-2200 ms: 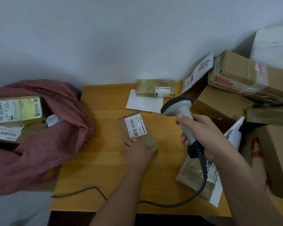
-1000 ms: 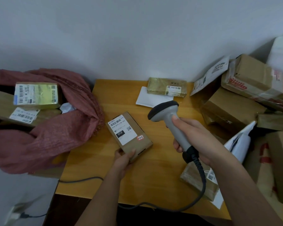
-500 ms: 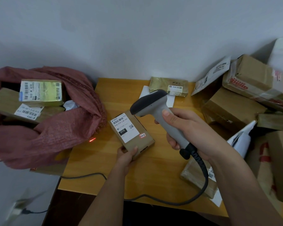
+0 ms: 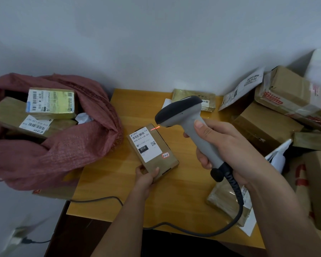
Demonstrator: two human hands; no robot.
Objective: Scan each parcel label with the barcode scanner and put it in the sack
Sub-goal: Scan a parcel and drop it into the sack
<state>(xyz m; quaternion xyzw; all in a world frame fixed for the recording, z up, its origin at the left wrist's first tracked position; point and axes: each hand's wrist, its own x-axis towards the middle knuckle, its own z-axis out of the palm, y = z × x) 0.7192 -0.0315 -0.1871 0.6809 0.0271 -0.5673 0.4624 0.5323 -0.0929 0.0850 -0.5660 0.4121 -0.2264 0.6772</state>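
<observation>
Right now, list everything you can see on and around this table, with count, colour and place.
small parcel: one, brown with white label, table centre, red scan line at its far end
barcode scanner: one, grey and black, above the parcel
scanner cable: one, dark, along the table's near edge
sack: one, dark red, left of the table, open
parcels in sack: at least two, yellowish and brown
table: one, yellow wood
taped parcel: one, yellowish, far edge by the wall
boxes: several, brown, piled right
wrapped parcel: one, brown, near right edge
left hand: holds the small parcel's near end
right hand: grips the scanner handle
</observation>
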